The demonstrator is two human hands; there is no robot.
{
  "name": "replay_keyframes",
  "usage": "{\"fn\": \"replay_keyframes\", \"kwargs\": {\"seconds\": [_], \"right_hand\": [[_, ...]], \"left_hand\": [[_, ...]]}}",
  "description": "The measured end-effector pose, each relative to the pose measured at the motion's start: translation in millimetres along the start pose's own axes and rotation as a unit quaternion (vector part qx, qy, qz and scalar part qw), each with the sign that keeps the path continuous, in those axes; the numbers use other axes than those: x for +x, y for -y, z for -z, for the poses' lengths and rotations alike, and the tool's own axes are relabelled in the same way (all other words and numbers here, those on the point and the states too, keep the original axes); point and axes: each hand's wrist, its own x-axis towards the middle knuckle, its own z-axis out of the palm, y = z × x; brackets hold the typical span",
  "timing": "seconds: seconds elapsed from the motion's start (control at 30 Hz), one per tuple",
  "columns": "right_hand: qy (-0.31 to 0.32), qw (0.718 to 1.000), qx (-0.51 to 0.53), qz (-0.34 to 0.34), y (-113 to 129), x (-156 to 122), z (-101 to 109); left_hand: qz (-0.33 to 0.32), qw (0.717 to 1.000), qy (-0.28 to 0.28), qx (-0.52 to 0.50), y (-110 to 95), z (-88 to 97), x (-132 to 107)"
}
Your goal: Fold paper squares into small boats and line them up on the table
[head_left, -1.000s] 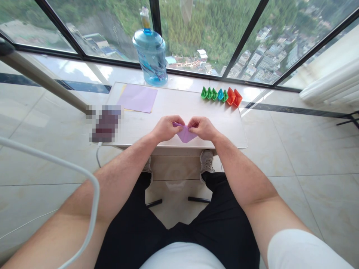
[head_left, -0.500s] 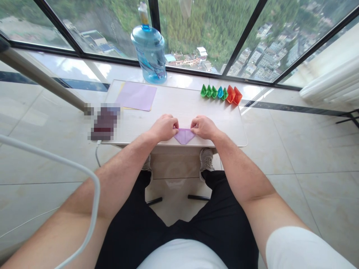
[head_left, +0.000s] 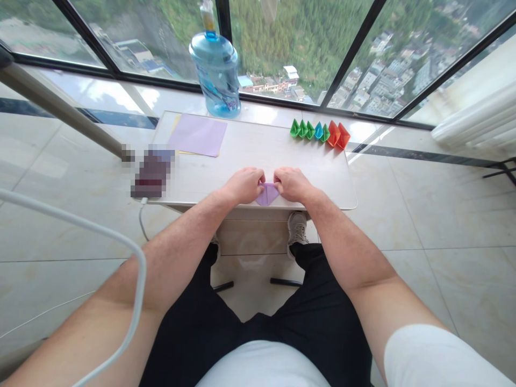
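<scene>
A small piece of folded purple paper (head_left: 267, 196) is held near the front edge of the white table (head_left: 201, 180), its lower tip pointing toward me. My left hand (head_left: 246, 184) pinches it at the upper left. On the other side my right hand (head_left: 291, 184) has its fingers closed on the upper right corner. Both hands rest low at the tabletop, with only a narrow gap between them. Fingers cover the outer parts of the folded paper.
Flat purple sheets (head_left: 199, 134) lie at the table's back left. Small folded paper boats (head_left: 318, 131) in green, blue and orange line the back right. A blurred dark device (head_left: 153, 174) with a cable sits at the left edge. A blue water bottle (head_left: 217, 75) stands by the window.
My left hand has moved right, closer to my right hand, and less of the purple paper shows between them. My right hand has stayed almost in place.
</scene>
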Motion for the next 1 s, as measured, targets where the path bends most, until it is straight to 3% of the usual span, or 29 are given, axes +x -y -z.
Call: {"fn": "replay_keyframes", "kwargs": {"seconds": [0.6, 1.0], "right_hand": [[-0.009, 0.999, 0.039, 0.010, 16.3, 8.0, -9.3], [-0.088, 0.992, 0.069, 0.066, -7.1, -8.1, -25.5]], "left_hand": [[-0.034, 0.999, -0.020, -0.013, 11.0, 0.9, 2.9], [-0.097, 0.993, -0.068, 0.029, 27.4, 1.4, -17.8]]}}
